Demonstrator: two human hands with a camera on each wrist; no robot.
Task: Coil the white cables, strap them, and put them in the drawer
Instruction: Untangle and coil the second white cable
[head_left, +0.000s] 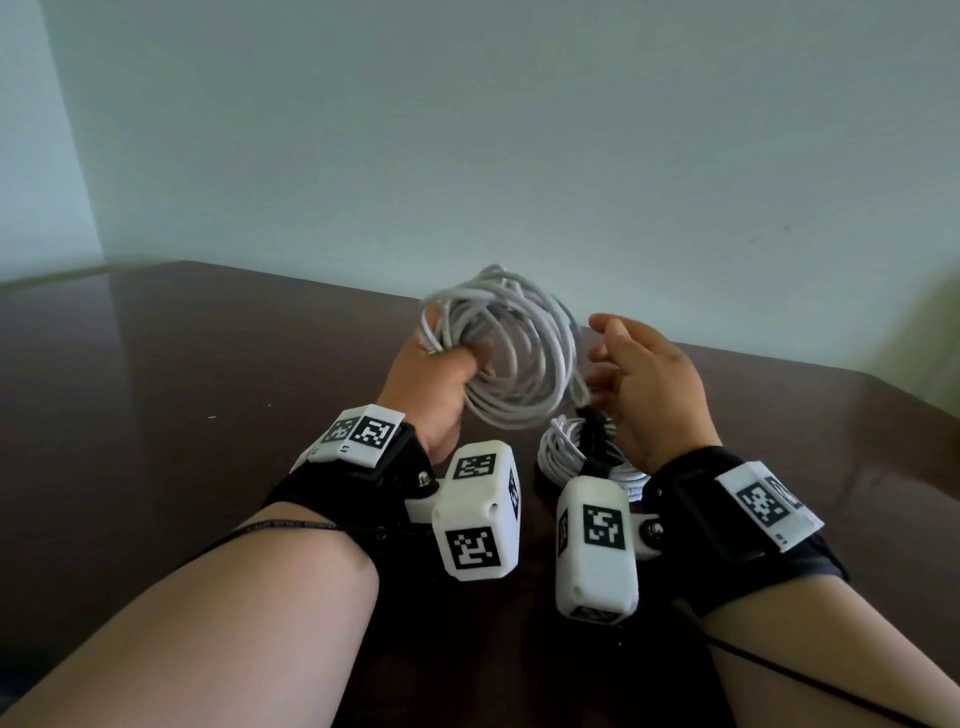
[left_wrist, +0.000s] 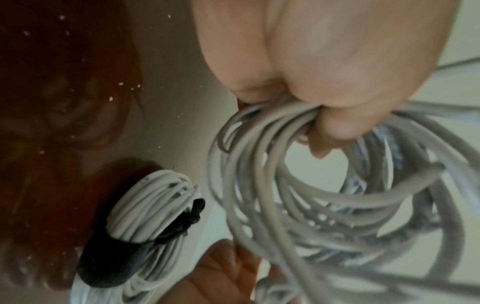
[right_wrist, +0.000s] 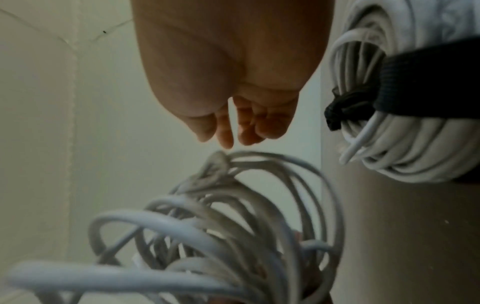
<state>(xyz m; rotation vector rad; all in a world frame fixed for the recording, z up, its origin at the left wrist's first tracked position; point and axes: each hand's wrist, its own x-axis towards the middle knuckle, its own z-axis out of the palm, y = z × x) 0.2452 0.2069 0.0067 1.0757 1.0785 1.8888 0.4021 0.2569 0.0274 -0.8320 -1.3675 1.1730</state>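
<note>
The left hand (head_left: 439, 387) is clenched round 1 side of a loose coil (head_left: 511, 345) of white cable, held up above the brown table (head_left: 182, 374). The right hand (head_left: 647, 387) hangs just beside the coil, fingers relaxed and holding nothing. Below it on the table lies a second coil (left_wrist: 155, 197), already bound with a black strap (left_wrist: 116, 265). No spare strap or drawer shows. To strap well, the person should probably squeeze the slack loops together before binding, or they may spring apart.
</note>
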